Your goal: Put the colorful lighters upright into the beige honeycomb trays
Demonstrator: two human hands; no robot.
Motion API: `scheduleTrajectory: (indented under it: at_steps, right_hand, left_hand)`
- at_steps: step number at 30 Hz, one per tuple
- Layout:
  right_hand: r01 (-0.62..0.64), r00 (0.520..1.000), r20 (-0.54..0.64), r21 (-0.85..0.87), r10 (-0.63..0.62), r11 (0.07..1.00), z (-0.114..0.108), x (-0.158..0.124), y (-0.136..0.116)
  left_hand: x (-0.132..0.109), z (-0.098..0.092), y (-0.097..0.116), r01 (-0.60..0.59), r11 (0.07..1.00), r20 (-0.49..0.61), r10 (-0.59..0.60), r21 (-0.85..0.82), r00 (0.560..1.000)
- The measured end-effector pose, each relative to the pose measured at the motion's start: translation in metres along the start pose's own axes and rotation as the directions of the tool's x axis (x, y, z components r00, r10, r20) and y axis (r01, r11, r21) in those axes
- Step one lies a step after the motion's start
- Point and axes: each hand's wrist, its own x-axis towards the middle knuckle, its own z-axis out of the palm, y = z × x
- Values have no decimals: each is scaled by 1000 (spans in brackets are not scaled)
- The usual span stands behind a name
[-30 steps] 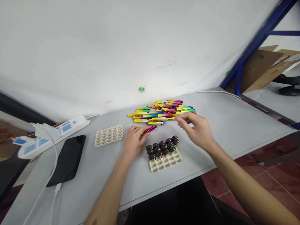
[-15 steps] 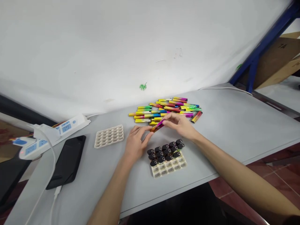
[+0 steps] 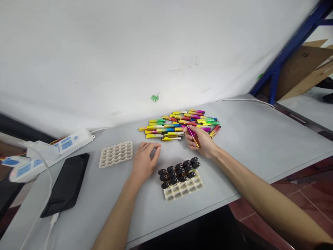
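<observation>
My right hand [image 3: 201, 139] is closed around a shiny purple-and-gold tube [image 3: 194, 136], which tilts in the grip in front of the pile. Resting near the table surface, my left hand [image 3: 144, 156] is open and holds nothing, its thumb apart from the fingers. Behind both hands lies a loose pile of glossy, rainbow-coloured tubes [image 3: 169, 130]. Between my forearms sits a cream tray [image 3: 185, 192] with oval slots. Several pieces with black, ring-marked ends [image 3: 180, 171] stand upright in its back rows, while the front slots show bare.
A second cream tray [image 3: 116, 154] with bare slots lies left of my left hand. Farther left are a black phone [image 3: 67, 184] on a white cable and a white power strip [image 3: 70, 144]. A white wall backs the grey table [image 3: 260, 139]; cardboard boxes [image 3: 299, 69] stand at right.
My left hand has let go of the tube and drawn back to the left. My right hand keeps the tube alone and has turned it more upright. The view has shifted slightly.
</observation>
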Motion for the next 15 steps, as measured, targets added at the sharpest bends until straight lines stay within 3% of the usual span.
scheduleTrajectory:
  at_steps: [6, 15]
  right_hand:
    - [77, 996, 39, -22, -76, 997, 1, -3, 3]
    - [9, 1000, -28, 54, -8, 999, -4, 0, 2]
  left_hand:
    - [-1, -1, -2, -3, 1000, -5, 3, -6, 1000]
    - [-1, -1, -1, -7, 1000, 7, 7, -1, 1000]
